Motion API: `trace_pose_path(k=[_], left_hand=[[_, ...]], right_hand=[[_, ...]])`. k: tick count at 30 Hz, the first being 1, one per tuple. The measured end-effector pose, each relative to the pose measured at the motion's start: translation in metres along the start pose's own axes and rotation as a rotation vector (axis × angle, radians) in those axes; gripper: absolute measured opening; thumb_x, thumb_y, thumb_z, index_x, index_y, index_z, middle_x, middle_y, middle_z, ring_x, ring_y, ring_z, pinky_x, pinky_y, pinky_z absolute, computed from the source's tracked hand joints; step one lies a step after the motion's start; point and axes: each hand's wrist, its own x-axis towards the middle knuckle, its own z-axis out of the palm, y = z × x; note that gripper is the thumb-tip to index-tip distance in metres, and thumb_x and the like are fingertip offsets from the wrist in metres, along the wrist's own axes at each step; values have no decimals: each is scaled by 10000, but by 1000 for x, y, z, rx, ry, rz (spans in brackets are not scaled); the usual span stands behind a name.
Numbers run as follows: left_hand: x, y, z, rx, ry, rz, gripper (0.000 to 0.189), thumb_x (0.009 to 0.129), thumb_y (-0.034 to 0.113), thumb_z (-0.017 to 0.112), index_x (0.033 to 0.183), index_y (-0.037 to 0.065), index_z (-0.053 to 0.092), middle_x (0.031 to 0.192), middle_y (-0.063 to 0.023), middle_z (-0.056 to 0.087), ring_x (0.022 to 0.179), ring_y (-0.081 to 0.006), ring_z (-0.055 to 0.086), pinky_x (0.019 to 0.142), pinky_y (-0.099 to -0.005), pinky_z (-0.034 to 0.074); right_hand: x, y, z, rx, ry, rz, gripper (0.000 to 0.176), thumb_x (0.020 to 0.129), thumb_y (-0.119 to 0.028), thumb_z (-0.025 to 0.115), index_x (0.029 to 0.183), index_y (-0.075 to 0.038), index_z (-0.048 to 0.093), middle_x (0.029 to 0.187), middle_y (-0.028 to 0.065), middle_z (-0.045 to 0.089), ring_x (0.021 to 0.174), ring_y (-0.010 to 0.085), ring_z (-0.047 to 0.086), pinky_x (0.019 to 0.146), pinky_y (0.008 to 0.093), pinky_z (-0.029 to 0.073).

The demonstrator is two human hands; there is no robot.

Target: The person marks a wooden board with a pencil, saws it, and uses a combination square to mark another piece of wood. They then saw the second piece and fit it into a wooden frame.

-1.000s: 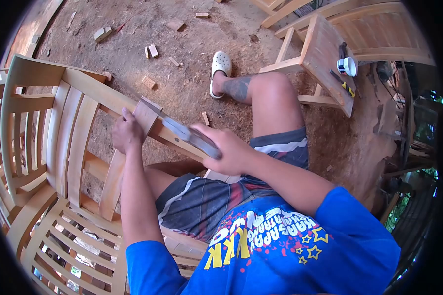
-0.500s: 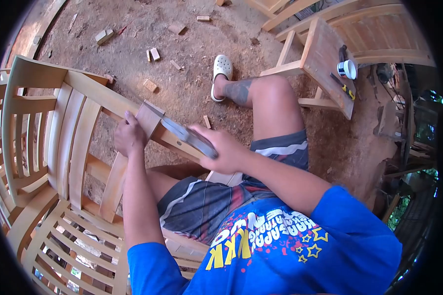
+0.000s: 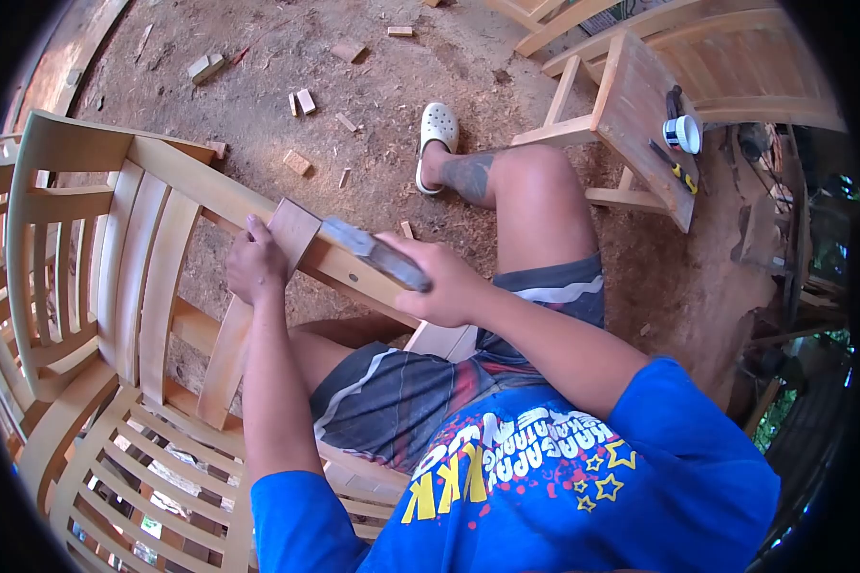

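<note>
My left hand [image 3: 256, 262] is closed on a flat piece of wood [image 3: 294, 232], which lies across the top rail [image 3: 354, 277] of a pale wooden bench. My right hand [image 3: 440, 282] grips a hand saw [image 3: 377, 254] by its grey handle, just right of the wood piece. The saw's blade is hard to make out at this angle. Beneath my left hand, curved back slats [image 3: 167, 286] run from the rail down to the slatted seat [image 3: 153, 477].
On the right stands a small wooden table [image 3: 635, 124] carrying a white tub [image 3: 680, 134] and a yellow-and-black handled tool [image 3: 683, 178]. Wood offcuts [image 3: 297, 162] and shavings are scattered over the dirt floor. My leg in a white clog [image 3: 439, 129] stretches forward.
My right hand and the saw have shifted slightly right, and the thin blade that crossed the wood piece no longer shows there. My left hand keeps its hold.
</note>
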Motion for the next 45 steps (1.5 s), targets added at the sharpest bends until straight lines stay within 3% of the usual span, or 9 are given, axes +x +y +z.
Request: trace_pose_path(k=[7,12,15,17,18,20,25,34,45], left_hand=[[9,-9,10,-51,35,49,643,1065,632,389,1129,152,811,1185,-178,777,1113,-453,709,972,-567,529],[0,-12,13,-102,128,91,560,1083,557,464,1184,65,711,1160,-239,747,1095,-476,689,960,-583,508],[32,-58,69,61,682,544,449,1043,497,595,1181,90,726,1270,-193,722,1118,-409,689,1000,-530,528],[-21,-29,29,-163,290,709,452,1008,512,638,1249,144,741,1306,-158,720,1178,-374,680,1034,-519,523],[-13,-49,62,230,496,780,466,972,517,677,1331,228,747,1406,-112,697,1294,-361,643,1074,-518,504],[-66,-14,36,288,182,530,735,982,520,660,1645,297,433,1713,-87,410,1514,-432,441,1210,-670,332],[-76,30,-7,366,-83,426,710,1005,488,629,1661,458,359,1767,-98,305,1555,-426,400,1193,-677,355],[-46,69,-42,512,-262,642,367,790,409,779,1147,326,779,1325,-194,589,1290,-386,597,1109,-533,482],[-56,21,-175,209,56,603,305,687,290,841,942,139,771,1095,-155,633,1100,-375,638,962,-490,560]], right_hand=[[-58,-35,-87,475,143,199,518,865,-85,696,1368,28,646,899,43,683,684,143,656,670,310,555],[-96,-23,-162,666,566,-4,112,926,-119,723,912,-13,692,740,69,664,661,183,649,672,336,541],[-118,18,-214,775,782,100,218,915,-224,796,796,-81,682,671,26,621,601,154,603,604,327,503],[-131,65,-245,975,697,69,166,955,-244,771,924,-104,689,679,-32,530,572,113,513,577,330,482],[-137,83,-255,1007,744,99,153,983,-255,739,951,-129,659,695,-55,477,584,95,474,581,318,453],[-147,122,-279,995,727,89,218,1013,-279,679,866,-165,566,691,-66,418,600,93,436,608,305,405],[-159,224,-327,1066,723,32,228,949,-286,703,848,-146,554,738,-16,516,646,124,547,647,334,518],[-163,302,-367,1164,697,107,221,860,-286,685,761,-129,565,699,14,541,644,164,559,662,354,529],[-173,281,-358,1175,805,198,347,961,-407,772,1053,-101,638,861,66,679,709,212,665,673,360,586]])
